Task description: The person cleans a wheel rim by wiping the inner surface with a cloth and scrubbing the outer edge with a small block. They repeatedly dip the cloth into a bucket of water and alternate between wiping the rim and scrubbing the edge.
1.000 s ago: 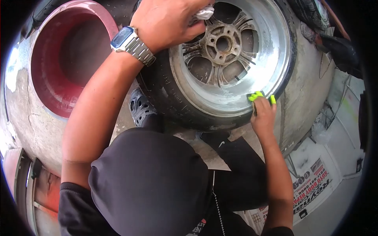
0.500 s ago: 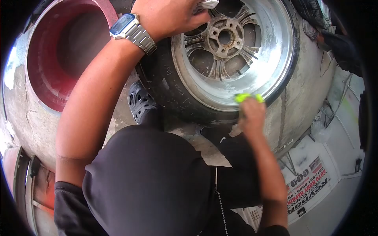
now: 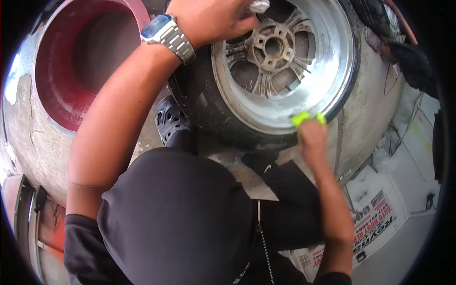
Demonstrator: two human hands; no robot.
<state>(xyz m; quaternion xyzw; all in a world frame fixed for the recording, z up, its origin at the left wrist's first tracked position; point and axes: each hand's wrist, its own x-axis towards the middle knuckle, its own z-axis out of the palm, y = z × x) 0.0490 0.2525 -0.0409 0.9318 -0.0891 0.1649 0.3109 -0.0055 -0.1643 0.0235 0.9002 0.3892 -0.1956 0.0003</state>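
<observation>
A tire (image 3: 199,107) surrounds a metal wheel rim (image 3: 274,90), which lies with its spokes showing and its lower right inner wall shiny. My right hand (image 3: 312,135) is closed on a bright yellow-green object (image 3: 304,118) against the lower inner edge of the rim. Over the upper left of the wheel is my left hand (image 3: 216,21), its fingers curled. By those fingers a crumpled whitish object (image 3: 259,6) shows at the top edge of the view. The left wrist carries a metal watch (image 3: 166,37).
A round red hollow object (image 3: 54,90) stands at the upper left. My shoe (image 3: 172,118) is just left of the tire. Another tire (image 3: 370,16) and part of another person in dark clothing (image 3: 413,61) are at the upper right. A printed sign (image 3: 375,228) lies lower right.
My right hand and the yellow-green object have moved slightly right along the rim's lower edge. My left hand and watch have shifted a little to the right.
</observation>
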